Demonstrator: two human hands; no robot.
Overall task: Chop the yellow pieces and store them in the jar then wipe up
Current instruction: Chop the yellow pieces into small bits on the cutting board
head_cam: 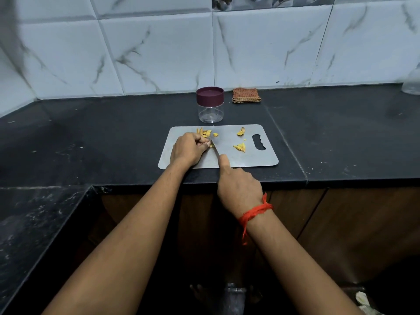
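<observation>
Metal cutting board (250,160) on dark worktop (113,137). At board's 10 o'clock, left hand (188,151) pinching yellow pieces (205,133) against knife (215,152) blade. At 6 o'clock, right hand (238,189) gripping handle, forefinger along spine. More pieces toward 2 o'clock. Beyond at 12, lidded jar (210,105), folded cloth (246,95) beside.

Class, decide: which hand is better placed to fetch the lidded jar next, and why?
Left. The left hand lies nearer the jar, pinching only yellow pieces; the right hand grips the knife.
</observation>
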